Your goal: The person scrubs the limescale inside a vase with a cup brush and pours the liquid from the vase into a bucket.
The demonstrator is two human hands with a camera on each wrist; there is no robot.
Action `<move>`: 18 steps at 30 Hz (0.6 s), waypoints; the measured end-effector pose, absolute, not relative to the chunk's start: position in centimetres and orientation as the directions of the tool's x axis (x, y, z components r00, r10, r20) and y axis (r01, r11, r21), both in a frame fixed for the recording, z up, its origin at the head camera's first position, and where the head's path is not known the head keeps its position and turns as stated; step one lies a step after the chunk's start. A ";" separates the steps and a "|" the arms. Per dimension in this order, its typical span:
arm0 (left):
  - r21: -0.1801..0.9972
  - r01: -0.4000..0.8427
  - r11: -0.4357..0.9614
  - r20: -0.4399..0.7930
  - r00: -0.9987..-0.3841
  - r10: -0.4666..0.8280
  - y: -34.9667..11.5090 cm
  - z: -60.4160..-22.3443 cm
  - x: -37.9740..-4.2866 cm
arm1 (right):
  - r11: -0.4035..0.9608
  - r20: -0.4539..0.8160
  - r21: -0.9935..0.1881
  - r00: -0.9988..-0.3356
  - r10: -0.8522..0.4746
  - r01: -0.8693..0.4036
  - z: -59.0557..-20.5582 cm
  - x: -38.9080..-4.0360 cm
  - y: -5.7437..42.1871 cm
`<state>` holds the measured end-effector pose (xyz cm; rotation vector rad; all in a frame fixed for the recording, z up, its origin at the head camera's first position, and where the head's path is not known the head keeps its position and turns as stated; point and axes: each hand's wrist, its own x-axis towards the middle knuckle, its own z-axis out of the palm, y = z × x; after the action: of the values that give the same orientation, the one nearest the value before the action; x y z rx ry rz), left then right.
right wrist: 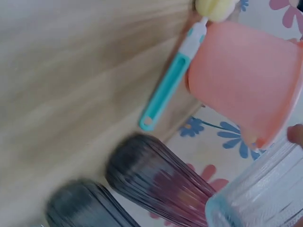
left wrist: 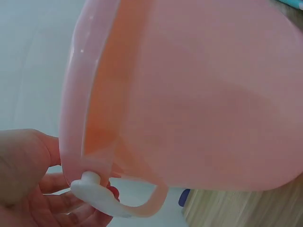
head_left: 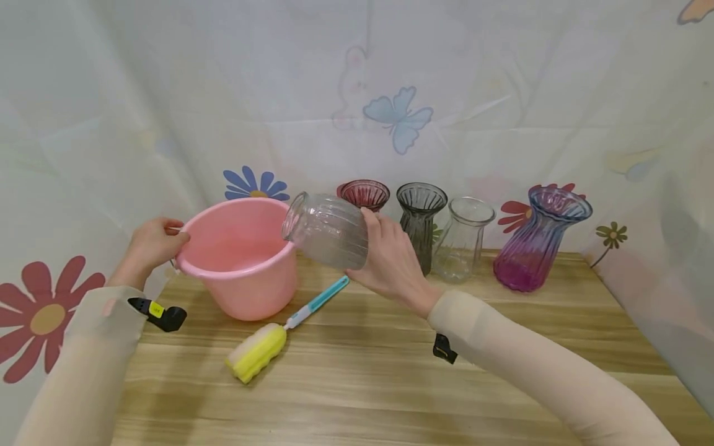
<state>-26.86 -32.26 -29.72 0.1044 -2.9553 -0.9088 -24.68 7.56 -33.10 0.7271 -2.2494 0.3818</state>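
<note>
My right hand (head_left: 390,257) grips a clear ribbed glass vase (head_left: 334,232) around its base end. The vase lies tipped nearly on its side, its mouth at the right rim of a pink plastic bucket (head_left: 251,291). In the right wrist view the glass vase (right wrist: 260,189) shows at the lower right with a fingertip on it. My left hand (head_left: 153,244) holds the bucket's left rim, the thumb at the edge. The left wrist view shows that hand (left wrist: 52,189) beside a white handle joint (left wrist: 94,194), several fingers beneath the rim.
A sponge bottle brush (head_left: 259,353) with a turquoise handle lies in front of the bucket. Along the back stand a red vase (head_left: 365,195), a dark grey vase (head_left: 421,210), a clear vase (head_left: 457,248) and a blue-to-purple vase (head_left: 535,241). A patterned sheet hangs behind the wooden table (head_left: 357,384).
</note>
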 end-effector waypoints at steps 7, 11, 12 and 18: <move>0.665 -0.081 0.743 -0.004 -0.994 -0.105 -32.4 -30.0 -27.1 | 0.828 0.765 0.275 -0.411 -0.496 -0.488 -30.9 -26.0 6.3; 0.702 -0.096 0.706 -0.020 -0.993 -0.115 -32.5 -30.1 -27.1 | 0.807 0.760 0.397 -0.335 -0.557 -0.437 -29.7 -27.1 5.5; 0.709 -0.102 0.698 -0.027 -0.993 -0.117 -32.5 -30.2 -27.2 | 0.798 0.756 0.425 -0.318 -0.573 -0.427 -29.4 -27.3 5.3; 0.730 -0.125 0.672 -0.057 -0.991 -0.123 -32.7 -30.3 -27.3 | 0.732 0.680 0.575 -0.285 -0.676 -0.366 -28.0 -28.5 4.3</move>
<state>-27.25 -32.69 -30.26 0.2135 -2.8749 -1.2553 -28.50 4.33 -28.04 0.8017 -1.9036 -0.3771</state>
